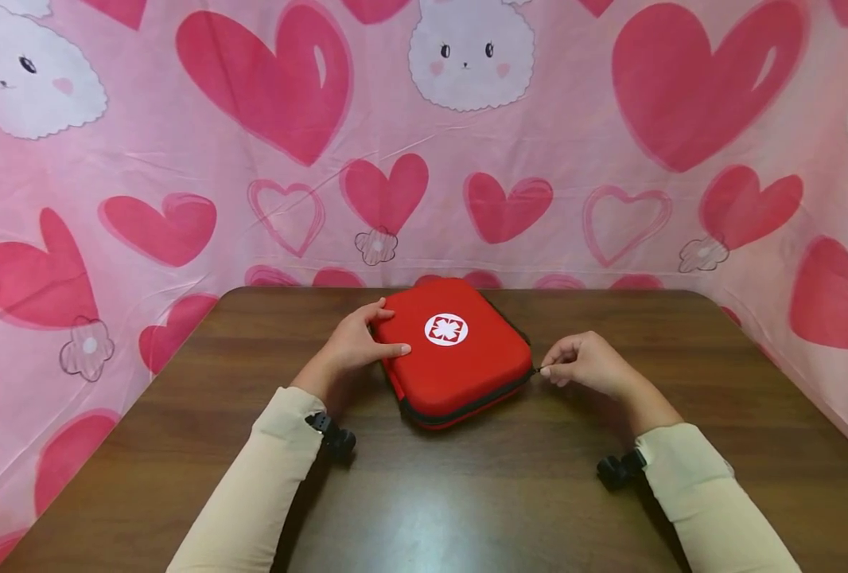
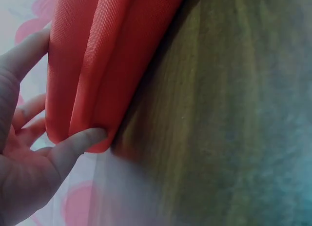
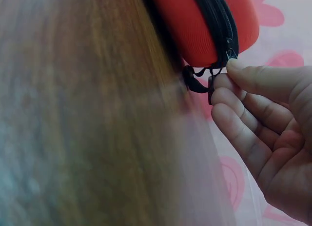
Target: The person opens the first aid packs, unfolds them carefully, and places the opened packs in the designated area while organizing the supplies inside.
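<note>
i'd have the left grip (image 1: 348, 341), clamped on the left side of the red case (image 1: 460, 372) lying on the table (image 1: 424, 501) toward its far edge, press steadily, while at the right corner the zip pull (image 3: 211, 91), pinched by the right grip (image 1: 590, 364), is best drawn level along the zip (image 3: 218, 17)

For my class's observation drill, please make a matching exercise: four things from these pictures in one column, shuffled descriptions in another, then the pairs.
Things
1. Left hand
2. Right hand
3. Case
4. Table

Descriptions
A. Pinching at the black zipper
B. Brown, with wood grain
C. Holding an edge of something red
D. Red, with a round white emblem

Pairs: 1-C, 2-A, 3-D, 4-B
</note>
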`<state>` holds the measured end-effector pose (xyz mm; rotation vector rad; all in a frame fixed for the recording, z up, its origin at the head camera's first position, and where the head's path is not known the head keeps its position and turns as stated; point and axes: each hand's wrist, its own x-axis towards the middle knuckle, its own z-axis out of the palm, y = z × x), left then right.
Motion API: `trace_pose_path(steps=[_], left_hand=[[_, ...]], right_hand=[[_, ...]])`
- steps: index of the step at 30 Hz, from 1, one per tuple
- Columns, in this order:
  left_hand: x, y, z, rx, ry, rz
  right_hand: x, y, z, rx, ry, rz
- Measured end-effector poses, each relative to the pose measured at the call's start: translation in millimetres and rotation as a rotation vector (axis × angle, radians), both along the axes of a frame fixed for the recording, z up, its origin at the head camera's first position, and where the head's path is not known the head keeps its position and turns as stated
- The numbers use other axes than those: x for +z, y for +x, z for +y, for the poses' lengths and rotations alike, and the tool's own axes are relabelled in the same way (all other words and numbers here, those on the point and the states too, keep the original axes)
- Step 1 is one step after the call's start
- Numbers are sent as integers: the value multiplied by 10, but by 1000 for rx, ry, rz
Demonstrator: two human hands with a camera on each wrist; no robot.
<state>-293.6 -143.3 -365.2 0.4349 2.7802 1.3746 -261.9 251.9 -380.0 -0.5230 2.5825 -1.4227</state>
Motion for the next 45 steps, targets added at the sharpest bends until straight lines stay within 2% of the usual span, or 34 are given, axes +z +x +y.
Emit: trace_pose_path(steps=[5, 10, 16, 19, 22, 25, 27, 29, 31, 34, 37, 41, 45], left_hand=[[8, -41, 12, -50, 15, -10], [-5, -99, 21, -112, 26, -5], [-1, -142, 22, -134, 29, -18], [-3, -131, 14, -92, 50, -1], [5, -97, 16, -15, 37, 54], [44, -44, 47, 33, -55, 157], [79, 6, 91, 35, -143, 234], [110, 63, 149, 8, -226, 289], [143, 140, 207, -29, -299, 309], [191, 255, 273, -125, -394, 315], [224, 335, 302, -219, -452, 289], [224, 372, 277, -278, -461, 231], [192, 365, 214, -289, -390, 174]], right_hand=[[-7, -11, 20, -42, 10, 7], [-22, -22, 18, -84, 29, 51], [-36, -43, -7, -131, 50, 92], [-46, -46, -35, -125, 39, 77], [-51, -40, -78, -100, 26, 58], [-57, -27, -118, -88, 16, 47], [-66, -22, -136, -85, 9, 41], [-78, -19, -150, -85, 1, 26], [-90, -19, -159, -80, -5, 10], [-101, -21, -173, -80, -16, -14], [-107, -22, -176, -65, -24, -15], [-103, -17, -170, -58, -26, -12], [-87, -8, -167, -55, -26, -15]])
